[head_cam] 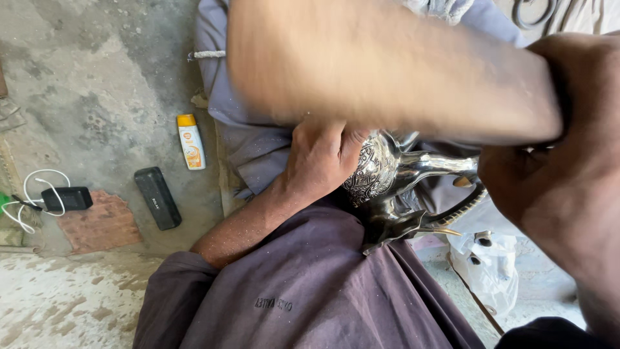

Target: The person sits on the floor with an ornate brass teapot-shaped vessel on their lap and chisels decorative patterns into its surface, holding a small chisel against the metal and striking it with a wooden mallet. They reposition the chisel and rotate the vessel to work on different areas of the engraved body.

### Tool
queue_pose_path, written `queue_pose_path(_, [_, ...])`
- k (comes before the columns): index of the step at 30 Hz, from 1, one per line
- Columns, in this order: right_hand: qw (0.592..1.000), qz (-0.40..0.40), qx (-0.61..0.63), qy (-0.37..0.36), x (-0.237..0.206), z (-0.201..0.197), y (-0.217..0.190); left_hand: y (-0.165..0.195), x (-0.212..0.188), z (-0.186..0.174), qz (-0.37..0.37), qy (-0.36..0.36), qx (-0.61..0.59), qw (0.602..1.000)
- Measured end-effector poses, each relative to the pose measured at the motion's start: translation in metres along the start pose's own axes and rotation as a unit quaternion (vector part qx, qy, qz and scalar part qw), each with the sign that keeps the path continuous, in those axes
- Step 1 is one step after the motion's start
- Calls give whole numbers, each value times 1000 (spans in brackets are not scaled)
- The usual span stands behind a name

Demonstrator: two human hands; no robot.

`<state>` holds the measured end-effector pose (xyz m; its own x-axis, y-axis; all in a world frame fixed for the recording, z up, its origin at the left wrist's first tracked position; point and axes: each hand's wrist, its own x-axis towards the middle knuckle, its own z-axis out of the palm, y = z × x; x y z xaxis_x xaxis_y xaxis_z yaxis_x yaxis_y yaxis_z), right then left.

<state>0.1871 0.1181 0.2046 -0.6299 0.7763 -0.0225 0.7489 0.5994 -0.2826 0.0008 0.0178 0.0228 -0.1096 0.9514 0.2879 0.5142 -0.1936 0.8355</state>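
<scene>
An engraved silver-coloured metal vessel (pixel 378 169), with a curved spout and a dark handle, lies on the person's lap against purple-grey cloth (pixel 303 291), near the middle of the view. The left hand (pixel 320 161) sits on the vessel's left side, palm and fingers pressed over its patterned round body, wrapped closed around the metal so that it is pinned against the lap. The right hand (pixel 549 187) is at the far right, close to the camera and dark in shadow; it is curled shut around the end of a thick, pale, blurred wooden stick (pixel 387 71) that runs across the upper part of the view, above the vessel and over the left hand. The vessel thus lies between the two hands, touching the left one and just below and to the left of the right one; its spout and handle point toward the right hand. On the concrete floor (pixel 97 84) to the left, well apart from the hands, lie a small yellow-and-white tube (pixel 191 141), a black oblong box (pixel 157 198), and a black charger with a white cable (pixel 64 198). A crumpled white plastic bag (pixel 491 265) lies below the vessel at the lower right.
</scene>
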Motion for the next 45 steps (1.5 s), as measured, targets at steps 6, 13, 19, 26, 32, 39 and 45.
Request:
queue_pose_path(6, [989,-38,-139,-11,-1,-2,3,1,0,1,-11,11,-15,1000])
queue_pose_path(13, [987,-43,-154,-22,1,-6,-2,-2,-2,0,-8,7,-18,1000])
queue_pose_path(19, [989,-46,-143,4,-4,-4,2,-1,-2,-2,8,11,-9,1000])
queue_pose_path(26, [999,4,-44,-7,-9,0,10,1,-2,-5,-34,-21,-40,998])
queue_pose_path(32, [985,-47,-165,-2,-5,-3,5,0,-2,-6,21,10,29,999])
queue_pose_path(39, [987,-10,-159,-2,-7,-1,1,-2,-4,-5,-13,10,-11,1000])
queue_pose_path(45, [989,11,-148,-2,-7,3,2,-6,-5,-3,14,10,-22,1000])
